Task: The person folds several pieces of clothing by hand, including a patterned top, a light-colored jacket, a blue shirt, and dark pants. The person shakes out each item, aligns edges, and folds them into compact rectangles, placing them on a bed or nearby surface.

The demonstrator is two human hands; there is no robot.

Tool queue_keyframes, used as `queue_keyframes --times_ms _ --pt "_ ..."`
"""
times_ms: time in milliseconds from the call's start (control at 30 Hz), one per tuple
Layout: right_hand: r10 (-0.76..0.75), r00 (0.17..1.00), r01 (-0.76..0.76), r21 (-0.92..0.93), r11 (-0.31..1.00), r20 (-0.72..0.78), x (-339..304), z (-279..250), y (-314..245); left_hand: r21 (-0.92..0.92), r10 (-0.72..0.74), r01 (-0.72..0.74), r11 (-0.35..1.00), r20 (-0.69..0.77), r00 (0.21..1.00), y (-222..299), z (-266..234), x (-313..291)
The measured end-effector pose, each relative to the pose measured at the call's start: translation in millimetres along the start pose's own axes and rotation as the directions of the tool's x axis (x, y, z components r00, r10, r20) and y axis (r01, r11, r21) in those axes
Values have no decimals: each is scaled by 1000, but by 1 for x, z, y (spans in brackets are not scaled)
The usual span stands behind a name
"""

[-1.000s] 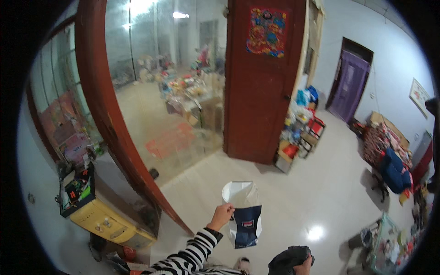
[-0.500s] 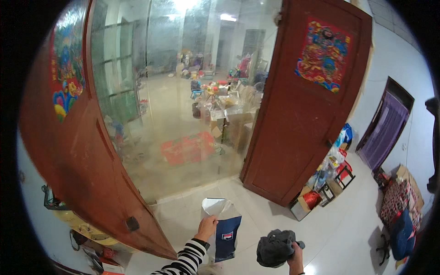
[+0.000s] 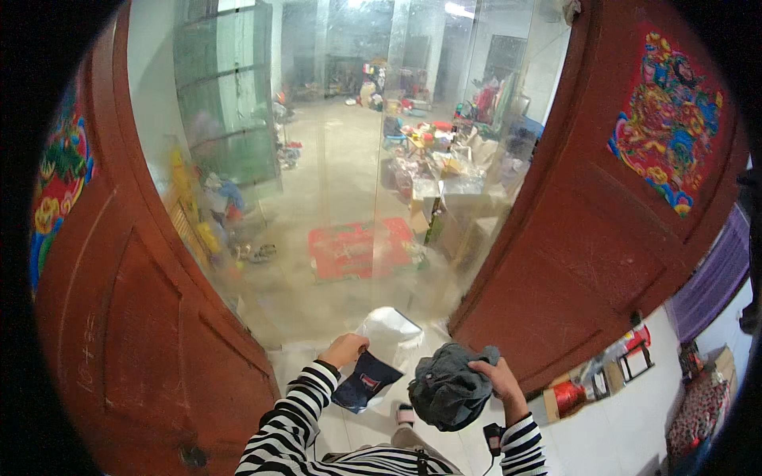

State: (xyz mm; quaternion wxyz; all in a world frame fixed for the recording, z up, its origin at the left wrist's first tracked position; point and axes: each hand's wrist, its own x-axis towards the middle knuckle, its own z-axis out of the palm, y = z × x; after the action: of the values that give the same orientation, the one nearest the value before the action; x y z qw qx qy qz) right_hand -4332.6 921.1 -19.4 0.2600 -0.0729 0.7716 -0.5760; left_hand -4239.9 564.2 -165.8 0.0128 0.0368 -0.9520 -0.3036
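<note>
Plastic sheeting [image 3: 337, 182] clouds our view of the room beyond, so most of the goods heaped there blur together, though a red mat [image 3: 361, 247] shows through it on the floor. Either side, we see a reddish-brown left door [image 3: 143, 309] and right door [image 3: 587, 238]; the left door's colourful poster [image 3: 59, 190] is cut off by the dark rim of our view. A purple curtain [image 3: 714, 270] is partly hidden behind the right door. Near our right sleeve is a small black object [image 3: 493, 436] we cannot make out.

Our left hand [image 3: 344, 349] pinches the side edge of a bag [image 3: 367, 382], which hangs tilted in front of us, its white upper part spread and pale, its lower face dark navy with a small red-and-white emblem. Our right hand [image 3: 498, 378] grips the upper right of a bundled dark grey cloth [image 3: 448, 389], crumpled and rounded, its folds masking its shape and some of our fingers. Bundle and bag are held just beside each other, above the pale floor [image 3: 587, 428].
</note>
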Motion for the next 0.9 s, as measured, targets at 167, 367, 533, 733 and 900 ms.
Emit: queue_keyframes --times_ms 167,367,533,733,900 --pt "-113 863 200 -126 972 493 149 12 -46 267 128 -143 953 74 989 -31 -36 99" --pt "-147 683 365 -160 917 715 265 77 -118 441 57 -181 879 279 959 -83 -71 213" --pt "-155 722 339 -148 929 675 383 140 -138 413 142 -273 869 321 936 -180 -102 308" --pt "-101 816 141 -27 990 569 495 212 -190 61 -10 13 998 -46 999 -335 -127 355" --pt "-79 983 21 327 945 165 608 207 -197 373 151 -14 928 -342 928 -365 -205 400"
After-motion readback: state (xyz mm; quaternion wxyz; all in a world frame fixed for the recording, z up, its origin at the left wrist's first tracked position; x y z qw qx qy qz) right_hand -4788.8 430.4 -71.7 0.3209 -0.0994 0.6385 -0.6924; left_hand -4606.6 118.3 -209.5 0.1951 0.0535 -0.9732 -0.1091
